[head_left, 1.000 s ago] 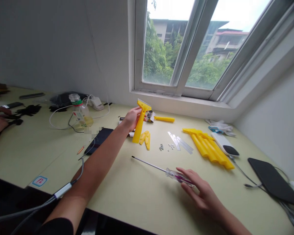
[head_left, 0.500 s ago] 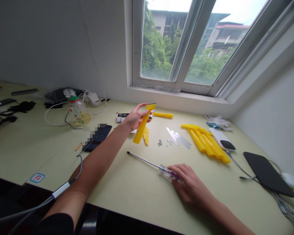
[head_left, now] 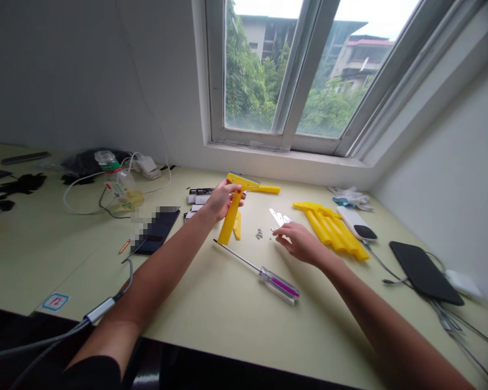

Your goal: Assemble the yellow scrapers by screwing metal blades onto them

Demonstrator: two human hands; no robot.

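My left hand is closed round a yellow scraper, its wide head up and its handle slanting down. A metal strip shows along the head's upper edge. My right hand is low over the small nuts, fingers bent together at the tips; what they pinch, if anything, is hidden. Left of it is a little heap of screws. Flat metal blades lie just behind the fingers, partly covered. A screwdriver with a clear and purple handle lies in front, touched by neither hand.
Several yellow scraper handles lie at the right, near a white power bank and gloves. Another yellow handle and a flat yellow piece lie behind. A bottle, phone and cables are left; a black tablet is right.
My right hand has let go of the screwdriver and moved forward to the nuts. My left hand has turned the scraper so the head's broad face shows. The view has shifted slightly right.
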